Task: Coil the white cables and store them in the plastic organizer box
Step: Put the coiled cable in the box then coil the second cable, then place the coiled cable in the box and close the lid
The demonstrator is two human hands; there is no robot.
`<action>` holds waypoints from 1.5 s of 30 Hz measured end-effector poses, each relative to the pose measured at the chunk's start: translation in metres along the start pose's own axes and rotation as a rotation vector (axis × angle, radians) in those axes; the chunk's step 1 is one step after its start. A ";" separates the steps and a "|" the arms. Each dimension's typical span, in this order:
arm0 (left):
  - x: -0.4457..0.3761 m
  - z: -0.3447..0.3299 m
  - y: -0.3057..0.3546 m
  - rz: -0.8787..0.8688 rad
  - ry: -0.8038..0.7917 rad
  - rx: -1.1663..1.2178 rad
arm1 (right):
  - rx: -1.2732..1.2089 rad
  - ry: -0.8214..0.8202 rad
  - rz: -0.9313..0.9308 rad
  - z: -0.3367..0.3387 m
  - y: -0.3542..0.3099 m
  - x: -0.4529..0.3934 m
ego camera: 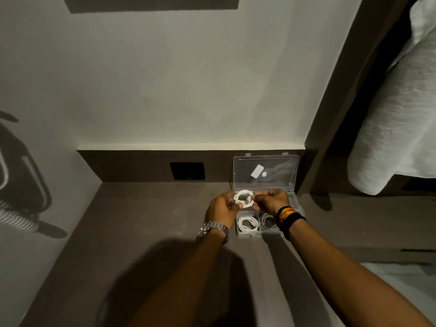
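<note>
A clear plastic organizer box [249, 234] sits open on the dark desk, its lid [266, 172] standing up against the back panel. Two near compartments each hold a coiled white cable [247, 224], the right one [267, 222] partly hidden by my wrist. Just above the box's left part, both hands pinch a small white cable coil [244, 198]. My left hand [221, 208] grips its left side; my right hand [273, 200] grips its right side. The far compartments are hidden behind my hands.
The dark desk [153, 220] runs left of the box. A black wall plate [187, 171] sits in the back panel. A white towel [391, 119] hangs at the right beyond a dark wooden post [335, 114]. A wall closes off the left side.
</note>
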State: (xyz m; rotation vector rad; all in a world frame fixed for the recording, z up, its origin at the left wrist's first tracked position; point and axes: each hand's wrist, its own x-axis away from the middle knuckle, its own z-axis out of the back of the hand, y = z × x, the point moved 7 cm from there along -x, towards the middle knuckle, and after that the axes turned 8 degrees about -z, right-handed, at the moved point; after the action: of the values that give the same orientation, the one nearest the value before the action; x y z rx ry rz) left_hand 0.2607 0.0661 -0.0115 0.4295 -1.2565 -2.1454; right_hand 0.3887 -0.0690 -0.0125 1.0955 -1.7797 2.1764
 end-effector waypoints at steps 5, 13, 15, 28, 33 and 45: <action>-0.024 -0.024 -0.018 -0.020 0.025 -0.253 | 0.153 0.101 -0.031 0.006 0.008 -0.043; -0.032 -0.015 -0.033 -0.013 0.171 -0.197 | 0.379 0.198 0.153 0.011 0.012 -0.041; -0.042 -0.014 -0.032 0.068 0.148 -0.013 | 0.465 0.216 0.219 0.014 0.006 -0.032; 0.018 -0.007 0.060 -0.432 -0.250 -0.546 | 0.971 0.351 0.759 0.086 -0.005 0.085; 0.050 -0.050 0.011 -0.426 -0.506 -0.755 | 1.362 0.130 0.458 0.091 0.084 0.044; -0.028 -0.075 0.009 -0.437 -0.469 -0.986 | 1.640 0.083 0.601 0.078 0.032 -0.031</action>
State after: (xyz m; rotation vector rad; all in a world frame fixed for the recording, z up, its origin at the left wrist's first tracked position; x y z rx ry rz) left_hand 0.3267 0.0311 -0.0418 -0.2666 -0.1579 -3.0122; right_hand 0.4298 -0.1377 -0.0530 0.4095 0.2009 3.9142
